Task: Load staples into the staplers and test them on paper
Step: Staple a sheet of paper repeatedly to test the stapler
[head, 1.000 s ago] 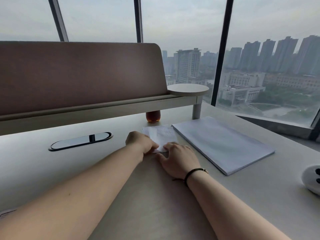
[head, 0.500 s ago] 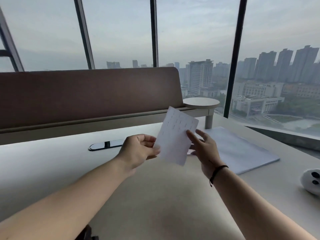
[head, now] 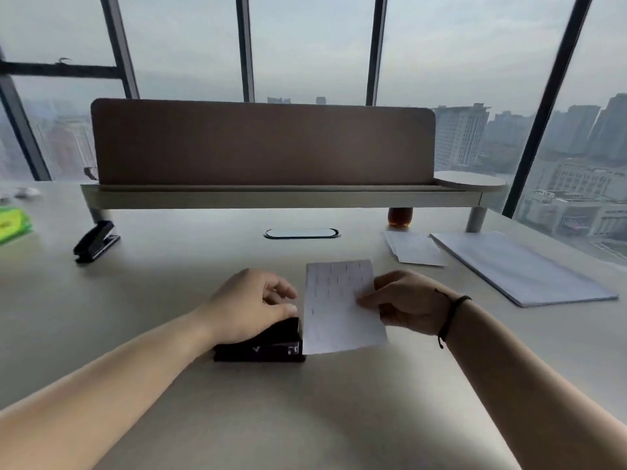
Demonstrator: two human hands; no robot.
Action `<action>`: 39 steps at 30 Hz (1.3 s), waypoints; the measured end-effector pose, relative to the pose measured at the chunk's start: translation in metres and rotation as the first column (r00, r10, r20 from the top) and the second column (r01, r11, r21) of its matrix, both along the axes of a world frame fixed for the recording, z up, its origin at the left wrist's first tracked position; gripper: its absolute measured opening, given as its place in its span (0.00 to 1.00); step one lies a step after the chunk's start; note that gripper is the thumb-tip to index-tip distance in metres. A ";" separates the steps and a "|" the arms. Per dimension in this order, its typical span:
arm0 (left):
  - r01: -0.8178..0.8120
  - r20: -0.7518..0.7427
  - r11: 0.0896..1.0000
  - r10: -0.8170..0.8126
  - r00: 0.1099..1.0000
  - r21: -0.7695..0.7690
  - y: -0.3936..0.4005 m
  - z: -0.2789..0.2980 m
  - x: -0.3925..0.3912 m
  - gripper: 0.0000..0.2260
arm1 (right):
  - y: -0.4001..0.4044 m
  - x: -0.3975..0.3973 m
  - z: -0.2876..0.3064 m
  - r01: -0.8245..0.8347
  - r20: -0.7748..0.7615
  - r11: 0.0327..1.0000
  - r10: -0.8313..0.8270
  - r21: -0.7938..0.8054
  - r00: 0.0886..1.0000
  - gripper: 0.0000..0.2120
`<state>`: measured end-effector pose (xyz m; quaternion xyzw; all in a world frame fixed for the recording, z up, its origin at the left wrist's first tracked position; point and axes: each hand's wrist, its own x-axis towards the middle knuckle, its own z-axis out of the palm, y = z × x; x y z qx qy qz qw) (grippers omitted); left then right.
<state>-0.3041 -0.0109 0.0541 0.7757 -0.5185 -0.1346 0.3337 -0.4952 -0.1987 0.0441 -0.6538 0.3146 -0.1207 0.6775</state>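
A black stapler (head: 263, 346) lies on the desk in front of me, its mouth facing right. My left hand (head: 251, 305) rests on its top, palm down with fingers curled. My right hand (head: 402, 305) pinches the right edge of a small white sheet (head: 339, 308) that bears rows of staples. The sheet's lower left edge touches the stapler's mouth. A second black stapler (head: 96, 241) sits at the far left, its jaws apart.
A thick stack of white paper (head: 519, 266) lies at the right, with a smaller loose sheet (head: 412, 247) beside it. A brown bottle (head: 400, 217) stands under the raised shelf (head: 281, 195). A green box (head: 13, 223) sits at the left edge.
The small sheet came off the desk, was held up in the air, and now sits at the stapler's mouth. My left hand let go of the sheet and came down onto the stapler.
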 end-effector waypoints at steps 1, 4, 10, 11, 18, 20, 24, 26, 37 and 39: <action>-0.001 0.051 1.000 0.001 0.999 -0.004 0.005 -0.004 0.002 0.03 | 0.004 0.003 -0.004 -0.012 -0.023 1.000 0.012 -0.001 1.000 0.09; 0.003 0.063 0.999 -0.001 0.998 -0.037 0.012 -0.013 0.006 0.03 | 0.014 0.008 -0.017 -0.030 -0.057 0.999 0.028 -0.028 0.998 0.09; -0.003 0.140 0.998 0.012 0.990 -0.065 0.009 -0.020 0.009 0.06 | 0.019 0.000 -0.022 -0.009 -0.031 0.996 0.007 -0.089 0.999 0.08; -0.006 0.158 0.997 0.018 0.987 -0.073 0.007 -0.021 0.008 0.07 | 0.018 -0.001 -0.022 -0.015 -0.033 0.996 0.012 -0.088 0.999 0.08; -0.029 0.232 0.993 0.054 0.971 -0.111 -0.011 -0.018 0.009 0.16 | 0.031 0.007 -0.023 -0.062 -0.023 0.995 0.060 -0.079 0.998 0.09; -0.022 0.252 0.992 0.053 0.966 -0.124 -0.017 -0.016 0.007 0.19 | 0.035 0.010 -0.025 -0.064 -0.021 0.993 0.062 -0.101 0.998 0.10; 0.004 0.306 0.995 0.026 0.952 -0.096 -0.026 -0.015 0.002 0.24 | 0.041 0.014 -0.024 -0.025 -0.004 0.992 0.025 -0.126 1.000 0.15; 0.026 0.335 0.997 0.000 0.942 -0.075 -0.029 -0.015 0.000 0.27 | 0.043 0.015 -0.024 -0.016 -0.001 0.991 0.016 -0.134 1.000 0.17; 0.038 0.272 0.999 -0.038 0.962 0.004 -0.040 -0.019 -0.002 0.31 | 0.051 0.018 -0.022 -0.020 -0.018 0.984 0.017 -0.176 1.000 0.21; 0.025 0.271 1.000 -0.022 0.962 -0.010 -0.040 -0.021 -0.004 0.32 | 0.051 0.019 -0.022 -0.021 -0.024 0.983 0.017 -0.181 1.000 0.21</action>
